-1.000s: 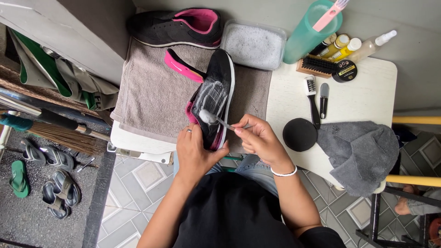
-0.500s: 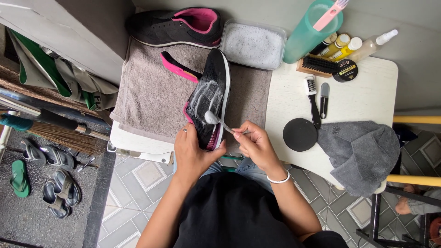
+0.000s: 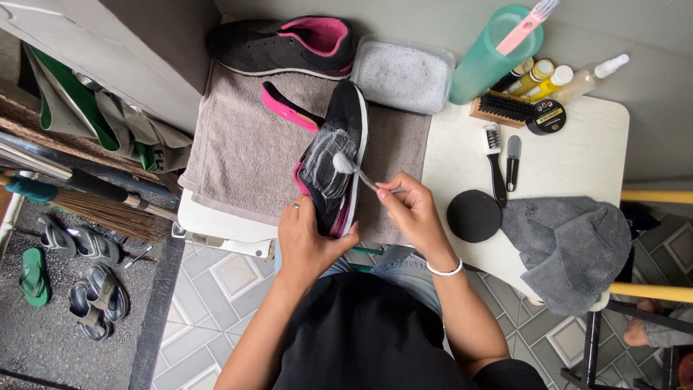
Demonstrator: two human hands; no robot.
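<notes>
A black shoe (image 3: 336, 162) lies soapy on a grey towel (image 3: 238, 155) on the table (image 3: 577, 155). The left hand (image 3: 307, 235) grips its heel end; the right hand (image 3: 408, 213) pinches a small brush (image 3: 350, 167) against its side. A pink insole (image 3: 285, 107) lies just beside it.
</notes>
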